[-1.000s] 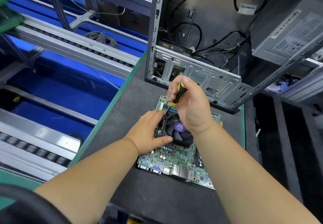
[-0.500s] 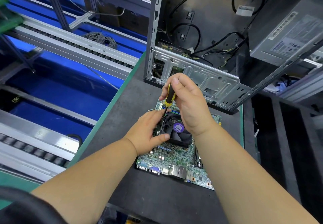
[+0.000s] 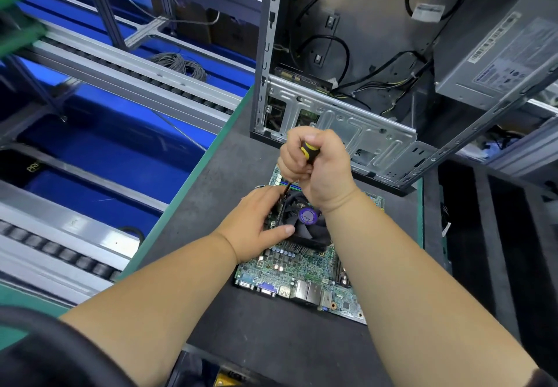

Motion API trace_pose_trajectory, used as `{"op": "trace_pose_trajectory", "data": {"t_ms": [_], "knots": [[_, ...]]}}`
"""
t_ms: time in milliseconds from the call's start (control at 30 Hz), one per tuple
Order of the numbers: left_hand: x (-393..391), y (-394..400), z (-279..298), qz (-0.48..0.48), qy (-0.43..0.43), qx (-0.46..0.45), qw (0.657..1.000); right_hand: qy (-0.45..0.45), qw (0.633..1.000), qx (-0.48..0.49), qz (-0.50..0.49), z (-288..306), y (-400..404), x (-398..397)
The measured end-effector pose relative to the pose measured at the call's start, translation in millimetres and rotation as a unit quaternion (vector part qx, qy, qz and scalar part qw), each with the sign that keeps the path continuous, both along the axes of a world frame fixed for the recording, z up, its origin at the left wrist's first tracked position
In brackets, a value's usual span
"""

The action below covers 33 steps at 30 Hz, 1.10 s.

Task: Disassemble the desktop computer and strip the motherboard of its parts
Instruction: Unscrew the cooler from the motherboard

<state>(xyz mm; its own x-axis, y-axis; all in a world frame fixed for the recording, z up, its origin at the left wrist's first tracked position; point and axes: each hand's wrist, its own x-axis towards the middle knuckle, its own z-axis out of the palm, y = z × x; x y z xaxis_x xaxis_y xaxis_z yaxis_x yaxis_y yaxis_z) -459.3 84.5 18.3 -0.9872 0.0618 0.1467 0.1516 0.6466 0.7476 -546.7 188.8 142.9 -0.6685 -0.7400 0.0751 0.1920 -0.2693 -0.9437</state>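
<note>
The motherboard (image 3: 305, 275) is lying flat on the dark tabletop (image 3: 247, 335) at the centre of the frame, its port row facing the lower edge. A black cooling fan (image 3: 305, 223) with a purple hub label is sitting on the board's upper half. The left hand (image 3: 256, 223) is resting on the fan's left side, fingers laid over its upper left corner and the thumb pressing along its lower left edge, so this grip is bracing the fan rather than curling round it. The right hand (image 3: 317, 166) is clenching a yellow-and-black screwdriver (image 3: 306, 152) in a fist just above the fan, the handle showing between the fingers and the thin shaft running down to the fan's upper left corner, beside the left fingers. The opened computer case (image 3: 347, 114) is standing in the upper centre, just beyond the board, with loose black cables inside and a grey power supply (image 3: 498, 60) at the upper right. Roller conveyor rails (image 3: 120, 63) are crossing the left of the frame.
</note>
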Motion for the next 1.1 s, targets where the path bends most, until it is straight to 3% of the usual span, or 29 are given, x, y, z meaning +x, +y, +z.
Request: {"op": "trace_pose_trajectory", "data": {"t_ms": [100, 333, 600, 900, 1100], "knots": [[1, 0, 0, 0.001, 0.003, -0.004, 1.000, 0.015, 0.999, 0.028, 0.019, 4, 0, -2], [0, -2, -1, -0.009, 0.013, 0.004, 1.000, 0.042, 0.987, 0.075, -0.139, -6, 10, 16], [-2, 0, -3, -0.010, 0.011, 0.029, 0.999, 0.081, 0.992, 0.050, -0.089, -16, -9, 36], [1, -1, -1, -0.004, -0.012, 0.009, 1.000, 0.005, 0.999, 0.029, -0.019, -2, -8, 8], [1, -1, -1, -0.009, 0.011, 0.014, 1.000, 0.018, 0.986, 0.072, -0.146, -4, 5, 21]]}}
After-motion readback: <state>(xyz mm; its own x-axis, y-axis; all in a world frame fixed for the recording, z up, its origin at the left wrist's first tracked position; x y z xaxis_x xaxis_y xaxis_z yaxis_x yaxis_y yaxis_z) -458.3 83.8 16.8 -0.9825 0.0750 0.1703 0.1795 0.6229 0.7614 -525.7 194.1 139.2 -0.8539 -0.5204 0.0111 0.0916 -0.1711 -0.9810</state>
